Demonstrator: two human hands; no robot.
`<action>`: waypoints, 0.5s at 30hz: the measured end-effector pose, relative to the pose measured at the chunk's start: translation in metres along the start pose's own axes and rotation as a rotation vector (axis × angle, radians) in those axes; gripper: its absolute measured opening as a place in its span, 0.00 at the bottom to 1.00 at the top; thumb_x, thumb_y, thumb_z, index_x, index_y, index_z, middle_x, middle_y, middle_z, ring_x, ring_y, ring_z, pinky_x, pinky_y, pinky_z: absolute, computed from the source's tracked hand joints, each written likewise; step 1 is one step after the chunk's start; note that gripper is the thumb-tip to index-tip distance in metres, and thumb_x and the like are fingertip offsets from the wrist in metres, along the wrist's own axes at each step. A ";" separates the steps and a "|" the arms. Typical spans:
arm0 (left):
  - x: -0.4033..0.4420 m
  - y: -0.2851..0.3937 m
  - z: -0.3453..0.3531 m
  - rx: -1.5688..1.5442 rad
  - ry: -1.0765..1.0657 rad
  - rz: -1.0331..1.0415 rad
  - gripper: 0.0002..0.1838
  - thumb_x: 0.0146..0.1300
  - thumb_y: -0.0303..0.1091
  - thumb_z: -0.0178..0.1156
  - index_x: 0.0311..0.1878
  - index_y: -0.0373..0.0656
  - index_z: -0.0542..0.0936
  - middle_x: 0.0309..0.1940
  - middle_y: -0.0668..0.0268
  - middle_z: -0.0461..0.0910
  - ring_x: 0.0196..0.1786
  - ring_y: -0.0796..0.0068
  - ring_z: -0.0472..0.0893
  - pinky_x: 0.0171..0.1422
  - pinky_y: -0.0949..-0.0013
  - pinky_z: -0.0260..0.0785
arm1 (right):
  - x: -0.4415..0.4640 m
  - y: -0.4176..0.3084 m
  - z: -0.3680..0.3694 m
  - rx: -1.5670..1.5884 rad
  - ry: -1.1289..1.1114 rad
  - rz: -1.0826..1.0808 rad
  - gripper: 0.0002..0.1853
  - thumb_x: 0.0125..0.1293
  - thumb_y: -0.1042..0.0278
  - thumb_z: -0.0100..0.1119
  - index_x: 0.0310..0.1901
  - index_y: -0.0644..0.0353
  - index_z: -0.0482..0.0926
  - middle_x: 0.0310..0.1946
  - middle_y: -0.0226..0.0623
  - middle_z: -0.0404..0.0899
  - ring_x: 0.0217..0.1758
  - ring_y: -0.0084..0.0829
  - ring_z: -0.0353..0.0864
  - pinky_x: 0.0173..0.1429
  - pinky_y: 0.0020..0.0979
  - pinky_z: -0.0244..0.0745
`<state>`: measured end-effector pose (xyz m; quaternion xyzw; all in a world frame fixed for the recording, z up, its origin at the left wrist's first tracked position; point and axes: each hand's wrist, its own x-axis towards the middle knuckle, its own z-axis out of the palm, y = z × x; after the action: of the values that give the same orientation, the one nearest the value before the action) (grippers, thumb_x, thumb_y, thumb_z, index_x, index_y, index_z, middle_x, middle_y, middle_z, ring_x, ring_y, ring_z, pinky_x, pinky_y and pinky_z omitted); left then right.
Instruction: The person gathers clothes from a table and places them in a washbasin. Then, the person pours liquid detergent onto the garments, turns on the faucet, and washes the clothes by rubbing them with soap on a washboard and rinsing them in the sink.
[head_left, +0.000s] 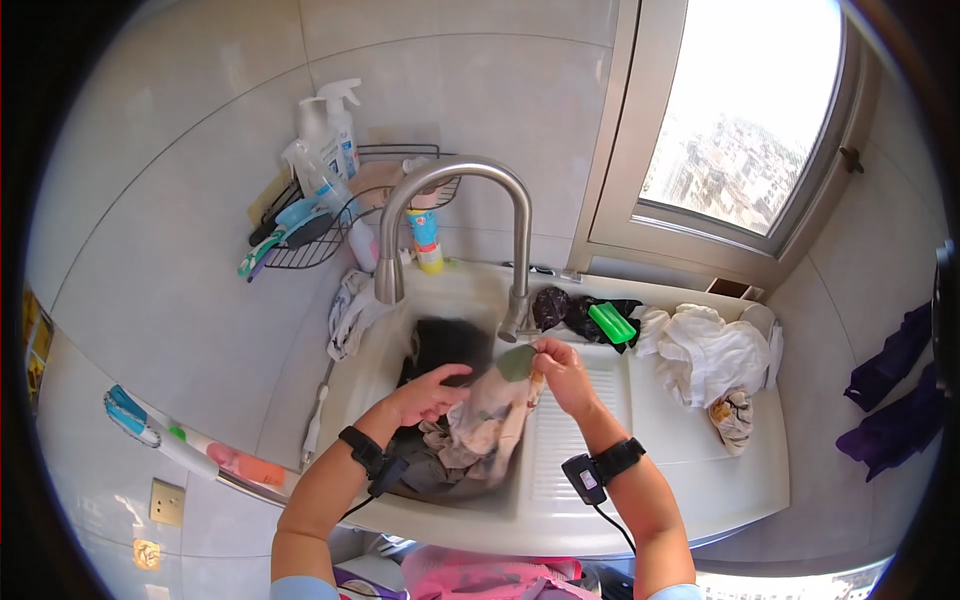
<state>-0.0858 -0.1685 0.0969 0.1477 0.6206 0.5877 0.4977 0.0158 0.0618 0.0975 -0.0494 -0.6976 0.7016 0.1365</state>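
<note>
A light pinkish printed cloth garment (478,415) with a green patch hangs over the sink basin (345,440), its lower part bunched down inside. At its upper right corner my right hand (563,375) pinches the fabric between closed fingers. My left hand (428,397) is at the garment's left side, fingers apart; whether it touches the fabric I cannot tell. Dark cloth (440,345) lies in the back of the basin, somewhat blurred. Grey-brown cloth (420,460) sits lower in the basin, partly hidden by my left hand and the garment.
A curved faucet (518,215) arches over the basin. On the ribbed washboard side (580,430) stands a white cloth pile (700,350), near a green brush-like piece (612,323) on dark cloth. Spray bottles (340,125) fill a wire corner rack (310,250). Purple cloths (885,430) hang at right.
</note>
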 end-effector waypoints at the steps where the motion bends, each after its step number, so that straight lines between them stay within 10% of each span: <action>1: 0.001 -0.003 0.008 0.215 0.041 0.075 0.23 0.53 0.35 0.64 0.53 0.47 0.70 0.26 0.74 0.66 0.26 0.81 0.66 0.29 0.78 0.62 | -0.001 0.006 0.004 0.010 0.008 0.011 0.04 0.54 0.80 0.45 0.31 0.61 0.68 0.29 0.27 0.73 0.30 0.16 0.68 0.34 0.20 0.64; 6: 0.026 -0.017 0.027 0.781 0.056 0.883 0.29 0.49 0.34 0.66 0.56 0.48 0.68 0.40 0.66 0.72 0.43 0.82 0.69 0.46 0.77 0.64 | -0.006 -0.009 0.030 -0.179 -0.107 0.005 0.07 0.52 0.83 0.40 0.25 0.57 0.60 0.26 0.29 0.71 0.28 0.17 0.63 0.30 0.19 0.61; 10: 0.036 -0.026 0.033 0.874 -0.149 0.269 0.18 0.51 0.32 0.64 0.45 0.43 0.72 0.41 0.64 0.73 0.45 0.79 0.71 0.48 0.73 0.64 | -0.004 -0.011 0.033 -0.196 -0.074 -0.072 0.06 0.51 0.83 0.37 0.26 0.58 0.60 0.25 0.31 0.70 0.30 0.19 0.63 0.34 0.22 0.62; 14: 0.039 -0.029 0.053 0.733 0.456 0.954 0.10 0.52 0.30 0.63 0.36 0.39 0.74 0.26 0.68 0.74 0.30 0.82 0.71 0.36 0.76 0.66 | -0.004 -0.007 0.027 -0.236 -0.046 -0.019 0.07 0.50 0.84 0.39 0.28 0.61 0.66 0.27 0.35 0.71 0.32 0.27 0.68 0.37 0.28 0.66; 15: 0.041 -0.031 0.052 0.693 0.326 0.827 0.10 0.53 0.30 0.63 0.37 0.39 0.74 0.26 0.68 0.74 0.31 0.83 0.71 0.37 0.76 0.66 | -0.009 -0.012 0.031 -0.280 -0.060 -0.069 0.08 0.50 0.84 0.38 0.28 0.61 0.66 0.26 0.34 0.70 0.32 0.25 0.67 0.37 0.27 0.65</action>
<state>-0.0508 -0.1147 0.0608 0.4408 0.7367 0.5108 0.0459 0.0183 0.0296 0.1089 -0.0229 -0.7939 0.5933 0.1313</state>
